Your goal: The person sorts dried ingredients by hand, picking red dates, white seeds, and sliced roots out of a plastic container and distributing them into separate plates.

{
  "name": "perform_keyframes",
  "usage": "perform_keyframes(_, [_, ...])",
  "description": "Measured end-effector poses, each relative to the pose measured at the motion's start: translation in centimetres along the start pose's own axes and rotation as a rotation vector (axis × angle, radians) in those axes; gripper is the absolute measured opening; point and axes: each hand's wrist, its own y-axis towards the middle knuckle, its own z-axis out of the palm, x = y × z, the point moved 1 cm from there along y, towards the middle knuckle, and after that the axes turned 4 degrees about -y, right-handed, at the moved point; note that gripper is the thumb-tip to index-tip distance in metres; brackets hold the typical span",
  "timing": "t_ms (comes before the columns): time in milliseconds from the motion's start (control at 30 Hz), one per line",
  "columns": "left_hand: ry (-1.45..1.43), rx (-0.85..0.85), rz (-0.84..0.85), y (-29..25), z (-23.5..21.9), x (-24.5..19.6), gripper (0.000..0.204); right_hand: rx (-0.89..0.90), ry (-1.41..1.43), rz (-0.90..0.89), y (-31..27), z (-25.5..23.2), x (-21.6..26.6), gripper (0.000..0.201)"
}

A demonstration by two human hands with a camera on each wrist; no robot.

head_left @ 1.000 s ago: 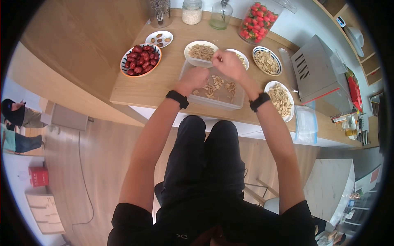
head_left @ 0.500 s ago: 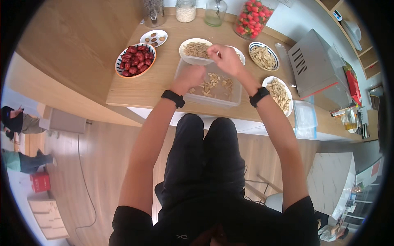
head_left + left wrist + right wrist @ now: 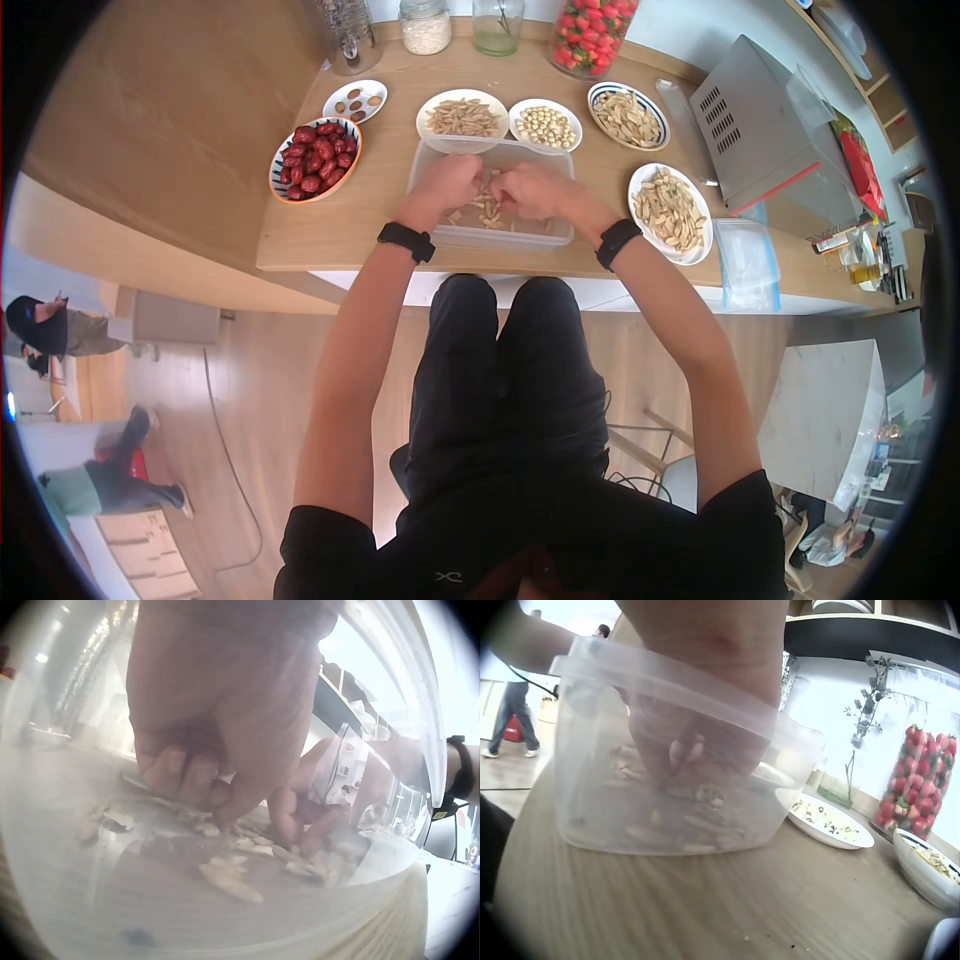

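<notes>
In the head view, both hands reach into a translucent plastic tub [image 3: 540, 237] holding pale dried slices [image 3: 487, 213]. My left hand [image 3: 448, 183] is low in the tub's left half; the left wrist view shows its fingers curled, with thumb and fingertip pinching among the slices [image 3: 231, 879]. Close beside it, my right hand [image 3: 537, 190] has its fingers bent down and pinches at slices in the middle. In the right wrist view, the cloudy tub wall blurs its fingertips. Behind the tub stand a plate [image 3: 423, 112] of dried strips and a dish of round, pale seeds [image 3: 547, 126].
Left of the tub are a bowl of red dates [image 3: 318, 160] and a small white dish [image 3: 338, 101]. To the right stand a blue-rimmed bowl [image 3: 592, 100] and a white plate [image 3: 636, 190] of slices, zip bags [image 3: 748, 265] and a microwave [image 3: 770, 130]. Jars and strawberries [image 3: 592, 35] line the back.
My right hand has come down from above the tub's far edge into the tub, next to the left hand. The left hand stays inside the tub. The head view has shifted slightly.
</notes>
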Motion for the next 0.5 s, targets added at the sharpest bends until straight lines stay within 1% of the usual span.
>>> perform_keyframes(67, [0.003, 0.010, 0.000, 0.1, 0.0, 0.1, 0.010, 0.019, -0.052, 0.010, 0.1, 0.1, 0.0, 0.010])
perform_keyframes(167, [0.000, 0.015, -0.022, 0.0, 0.0, 0.0, 0.009, -0.002, -0.060, 0.011, 0.1, -0.2, 0.4, 0.010])
perform_keyframes(200, [-0.009, -0.010, -0.001, 0.0, 0.1, 0.1, 0.009, -0.002, -0.060, 0.010, 0.0, -0.3, 0.4, 0.010])
perform_keyframes(267, [-0.020, -0.037, 0.017, -0.1, 0.0, 0.0, 0.009, -0.112, 0.056, -0.040, -0.1, -0.7, 0.6, 0.010])
perform_keyframes(367, [-0.004, -0.051, -0.006, -0.1, -0.3, -0.4, 0.011, -0.089, 0.058, -0.082, 0.2, -1.0, 1.1, 0.011])
perform_keyframes(400, [-0.024, -0.032, -0.006, -0.2, -0.5, -0.6, 0.013, -0.089, 0.058, -0.081, 0.2, -1.1, 1.4, 0.011])
perform_keyframes(500, [-0.042, -0.024, -0.013, -0.2, -0.5, -0.7, 0.014, -0.099, -0.028, -0.119, 0.4, -1.1, 1.9, 0.011])
